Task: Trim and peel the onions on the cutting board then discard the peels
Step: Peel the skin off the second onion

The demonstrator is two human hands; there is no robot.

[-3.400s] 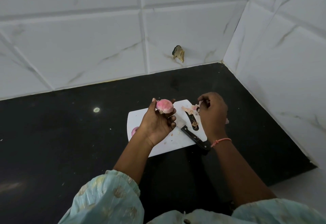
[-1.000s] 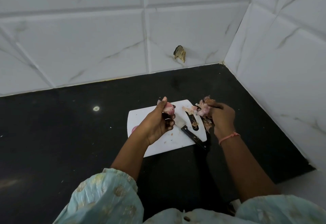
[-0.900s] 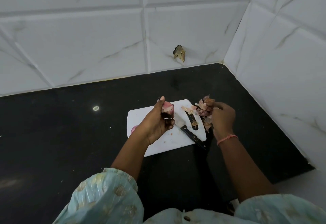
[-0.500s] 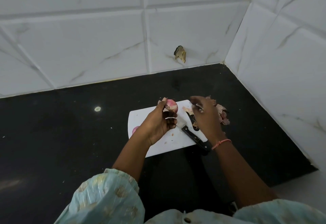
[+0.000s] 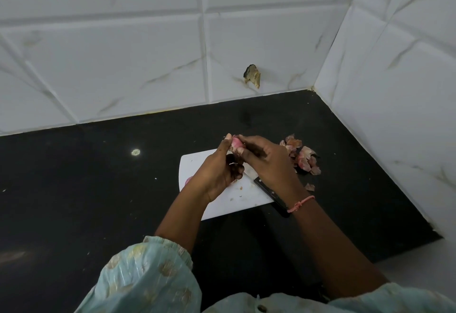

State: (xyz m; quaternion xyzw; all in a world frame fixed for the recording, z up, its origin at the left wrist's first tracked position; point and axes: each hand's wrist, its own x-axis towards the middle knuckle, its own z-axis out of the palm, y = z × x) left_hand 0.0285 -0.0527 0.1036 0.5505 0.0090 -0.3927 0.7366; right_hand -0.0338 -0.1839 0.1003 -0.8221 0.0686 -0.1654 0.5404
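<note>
While both hands are working above the board, these points are standing out:

Onion: the left hand (image 5: pixel 217 172) is gripping a small pink onion (image 5: pixel 236 143) above the far edge of the cutting board (image 5: pixel 197 164), its fingers curled round it.
Right hand: the right hand (image 5: pixel 266 162) is reaching across, and its fingers (image 5: pixel 243 151) are pinching at the onion's top, seemingly pulling at skin.
Slip risk: the peeled flesh is looking smooth and probably damp, so the round bulb could be squeezing out of the grip and rolling off onto the dark surface (image 5: pixel 98 189).
Knife: the knife (image 5: pixel 269 193) is lying under the right wrist, its black handle overhanging the board's near edge; a dropped forearm could be knocking it off or meeting the blade.
Peels: a loose pile of papery, curled, pink-brown peels (image 5: pixel 302 156) is sitting on the surface just beside the board's right edge, with a stray flake (image 5: pixel 309 187) nearer; being so light, they could be scattering when gathered.
Second onion: a pink sliver (image 5: pixel 188 180) by the left wrist is probably another onion, mostly hidden.
Board: flat, white, hard plastic, flecked with small scraps.
Surface: black, polished, stone-like.
</note>
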